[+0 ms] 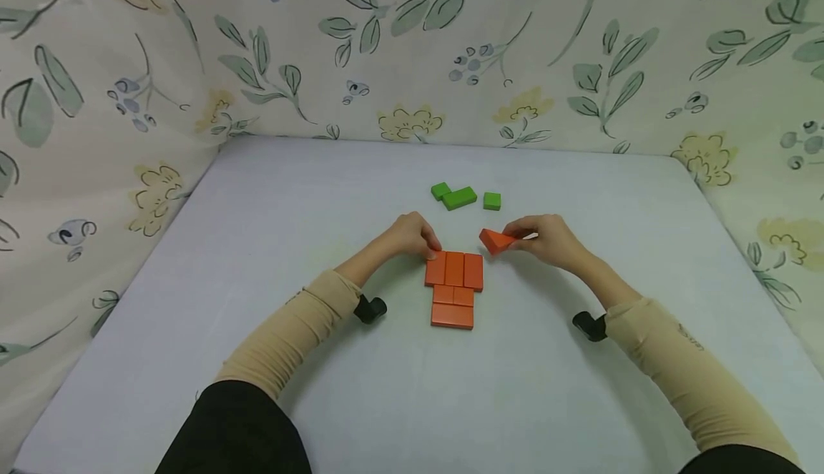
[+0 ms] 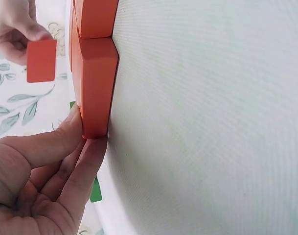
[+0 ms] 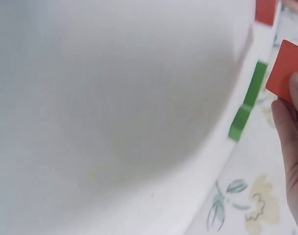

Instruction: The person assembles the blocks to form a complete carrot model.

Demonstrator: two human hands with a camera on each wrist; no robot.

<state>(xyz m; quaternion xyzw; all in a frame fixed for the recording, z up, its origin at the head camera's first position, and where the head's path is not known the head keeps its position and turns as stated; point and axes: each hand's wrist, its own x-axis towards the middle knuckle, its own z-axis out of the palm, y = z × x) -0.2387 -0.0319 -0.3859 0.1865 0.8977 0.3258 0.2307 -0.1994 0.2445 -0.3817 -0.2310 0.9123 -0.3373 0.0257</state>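
Several flat orange blocks lie fitted together on the white table: a row of three upright rectangles, two smaller pieces (image 1: 453, 295) below, and a crosswise block (image 1: 452, 315) nearest me. My left hand (image 1: 413, 235) pinches the far end of the left orange block (image 1: 435, 272) in the row. In the left wrist view its thumb (image 2: 70, 128) is on the upper edge and a finger is against the end. My right hand (image 1: 546, 239) holds a wedge-shaped orange block (image 1: 494, 241) between thumb and fingers, raised just right of the row; its flat face (image 3: 286, 68) shows in the right wrist view.
Beyond the orange blocks lie a small green block (image 1: 440, 191), a longer green block (image 1: 460, 199) beside it, and another small green block (image 1: 492, 201) to the right. Floral cloth (image 1: 399, 66) hangs along the table's far and side edges.
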